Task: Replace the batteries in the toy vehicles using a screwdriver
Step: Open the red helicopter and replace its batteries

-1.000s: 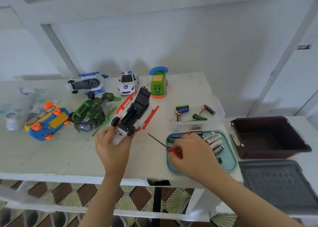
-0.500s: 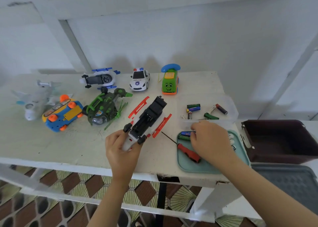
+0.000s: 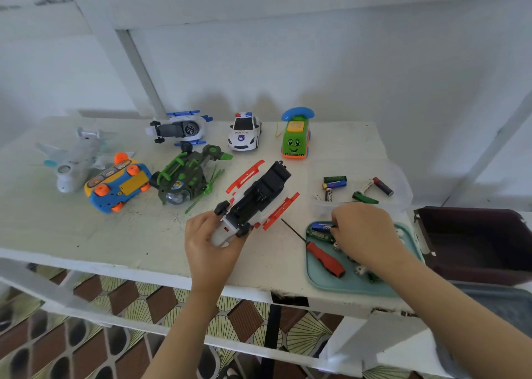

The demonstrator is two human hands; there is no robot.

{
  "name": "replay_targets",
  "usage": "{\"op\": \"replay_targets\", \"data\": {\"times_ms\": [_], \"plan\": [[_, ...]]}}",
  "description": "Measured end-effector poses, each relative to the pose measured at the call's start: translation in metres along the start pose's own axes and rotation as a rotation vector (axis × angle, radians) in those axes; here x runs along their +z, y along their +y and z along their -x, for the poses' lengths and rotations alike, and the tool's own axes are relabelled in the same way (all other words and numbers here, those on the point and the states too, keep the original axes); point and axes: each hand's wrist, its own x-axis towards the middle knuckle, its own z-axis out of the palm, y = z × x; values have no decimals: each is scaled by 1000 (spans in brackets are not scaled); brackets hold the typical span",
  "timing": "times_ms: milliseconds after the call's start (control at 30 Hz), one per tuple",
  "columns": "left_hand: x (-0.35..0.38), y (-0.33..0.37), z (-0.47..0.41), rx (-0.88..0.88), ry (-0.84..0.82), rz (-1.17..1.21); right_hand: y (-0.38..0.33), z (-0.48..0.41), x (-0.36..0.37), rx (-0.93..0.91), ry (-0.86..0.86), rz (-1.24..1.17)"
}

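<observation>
Table (image 3: 86,234) bears parked toys (image 3: 244,132), brown bin (image 3: 475,252) to its right. Left hand (image 3: 210,243) grips the upturned black-and-red toy (image 3: 262,194) by its white nose. Right hand (image 3: 365,234), covering much of the teal tray (image 3: 345,285), pinches a blue battery (image 3: 321,225); screwdriver (image 3: 326,260) lies loose alongside.

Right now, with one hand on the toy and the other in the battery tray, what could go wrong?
1. The right hand pinches a blue battery in the tray, beside the clear box of loose batteries; old and fresh ones could get mixed.
2. The screwdriver lies across the tray rim beside that wrist, near the table's front edge; a nudge might send it off.
3. The left hand grips the toy by one end only, so it may slip.
</observation>
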Motion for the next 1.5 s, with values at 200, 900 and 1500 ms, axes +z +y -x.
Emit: {"op": "replay_targets", "data": {"times_ms": [200,900,1500], "plan": [[2,-1,0,-3,9,-7,-2,0,-9,-77,0,-48],[2,-2,0,30,-9,-74,-66,-22,-17,-575,495,-759],[2,-3,-1,42,13,-57,-68,-43,5,-847,550,-441]]}}
